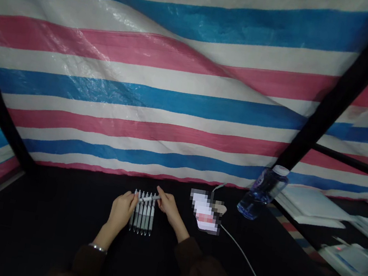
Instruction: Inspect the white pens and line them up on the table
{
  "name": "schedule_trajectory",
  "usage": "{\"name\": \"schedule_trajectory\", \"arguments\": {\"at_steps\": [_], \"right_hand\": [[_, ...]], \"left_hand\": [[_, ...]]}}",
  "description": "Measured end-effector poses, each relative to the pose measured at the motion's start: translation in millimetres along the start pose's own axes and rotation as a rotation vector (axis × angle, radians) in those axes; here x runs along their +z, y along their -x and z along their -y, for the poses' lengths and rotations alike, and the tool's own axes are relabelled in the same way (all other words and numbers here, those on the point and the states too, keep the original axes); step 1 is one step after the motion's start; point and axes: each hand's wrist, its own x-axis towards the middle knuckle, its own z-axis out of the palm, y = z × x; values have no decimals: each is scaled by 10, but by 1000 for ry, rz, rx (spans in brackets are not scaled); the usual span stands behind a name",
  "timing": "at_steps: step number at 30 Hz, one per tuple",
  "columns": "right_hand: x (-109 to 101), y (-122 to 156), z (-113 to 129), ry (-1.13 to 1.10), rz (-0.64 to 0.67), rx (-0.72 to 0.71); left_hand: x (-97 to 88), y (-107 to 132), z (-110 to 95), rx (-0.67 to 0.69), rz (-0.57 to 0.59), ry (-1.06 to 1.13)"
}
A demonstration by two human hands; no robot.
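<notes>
The right hand [168, 203] grips a pen [150, 198] between its fingers, holding it crosswise over the top of a row of parallel pens [142, 218] on a black table [33, 216]. The left hand [121, 211] is curled at the row's corner, beside the pen's tip — whether its fingers grip anything, I cannot tell.

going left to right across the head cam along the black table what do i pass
left hand → row of grey-and-white pens → right hand → pixelated flat item → plastic water bottle → stack of white packets
</notes>
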Motion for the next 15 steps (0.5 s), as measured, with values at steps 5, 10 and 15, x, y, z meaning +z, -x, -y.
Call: {"name": "schedule_trajectory", "arguments": {"at_steps": [5, 10, 15], "right_hand": [[-34, 7, 19, -31, 48, -10], [-75, -27, -14, -122, 90, -20], [-46, -65, -60, -182, 1, 59]], "left_hand": [[11, 3, 13, -19, -17, 33], [12, 4, 16, -27, -17, 59], [13, 3, 13, -37, -24, 74]]}}
